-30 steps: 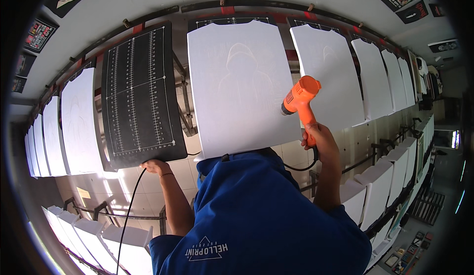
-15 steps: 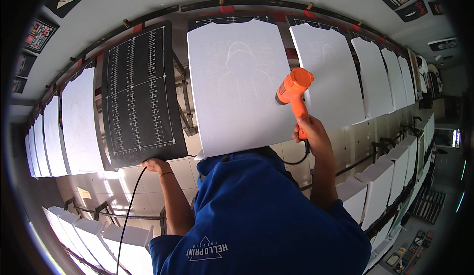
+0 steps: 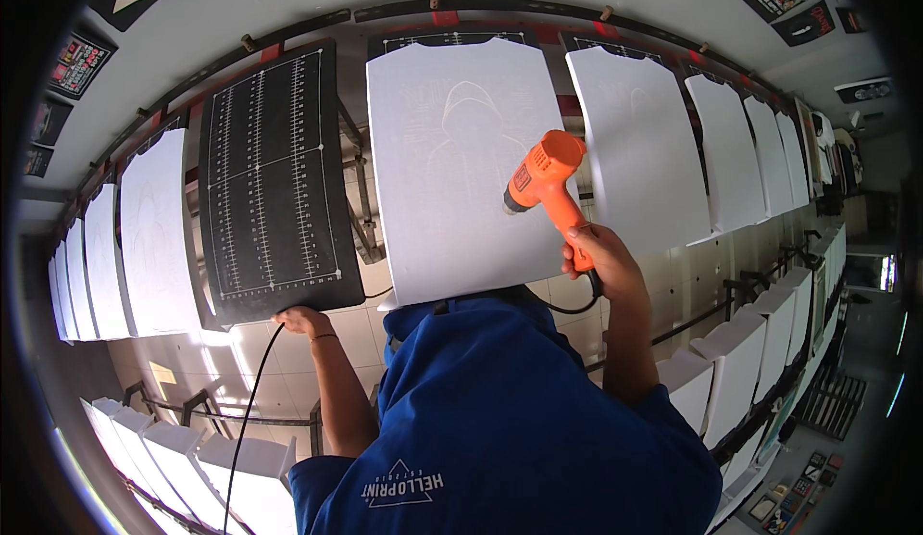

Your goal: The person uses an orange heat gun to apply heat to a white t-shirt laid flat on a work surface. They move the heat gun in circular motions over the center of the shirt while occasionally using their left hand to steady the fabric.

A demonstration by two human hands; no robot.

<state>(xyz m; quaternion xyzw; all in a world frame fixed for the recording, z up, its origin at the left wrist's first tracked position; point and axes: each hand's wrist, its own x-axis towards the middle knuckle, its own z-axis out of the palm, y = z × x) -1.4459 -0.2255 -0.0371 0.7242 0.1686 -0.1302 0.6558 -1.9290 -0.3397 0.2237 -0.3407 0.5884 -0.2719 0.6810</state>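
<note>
We hold the orange heat gun (image 3: 544, 181) in our right hand (image 3: 598, 258), fingers wrapped tight around its handle, the barrel reaching up and to the left of the hand toward the white shirt (image 3: 461, 165) stretched flat over its board. The gun looks like hard plastic, rigid and fairly light, probably a little nose-heavy, so the handle low down is the sensible place to hold it; the nozzle end is likely hot and not to be touched. Its black cord (image 3: 567, 306) loops down below the hand. The shirt is thin, soft cloth with a faint pale print, which we judge easy to scorch. Our left hand (image 3: 303, 322) rests at the lower edge of the black gridded board (image 3: 274, 184) just above it, fingers curled against that edge; a second cable (image 3: 245, 410) hangs down below this hand.
</note>
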